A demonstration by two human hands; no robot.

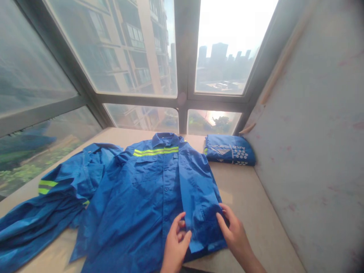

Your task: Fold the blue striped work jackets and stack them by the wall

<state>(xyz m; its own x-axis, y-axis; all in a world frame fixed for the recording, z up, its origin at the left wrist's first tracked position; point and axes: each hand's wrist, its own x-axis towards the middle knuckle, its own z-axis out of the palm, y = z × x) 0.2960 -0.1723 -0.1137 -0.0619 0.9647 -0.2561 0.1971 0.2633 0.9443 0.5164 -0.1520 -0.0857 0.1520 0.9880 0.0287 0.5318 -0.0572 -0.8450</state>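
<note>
A blue work shirt [148, 197] lies front up, its collar at the far end and a yellow-green reflective band across the chest. Its right-side sleeve [196, 189] is folded down over the front. At the sleeve's left edge near the cuff is my left hand [176, 242], fingers loosely curved and thumb apart, the thumb tip over the cloth. On the opposite edge, my right hand [234, 233] has its thumb and forefinger at the fabric, seeming to pinch it lightly. The undersides of the fingers are hidden.
A second blue garment [65, 189] with reflective bands lies crumpled at the left, against the shirt. A folded blue bundle [227, 149] with white print sits at the back right. The pale surface [256, 212] meets a wall [318, 151] at the right and windows behind.
</note>
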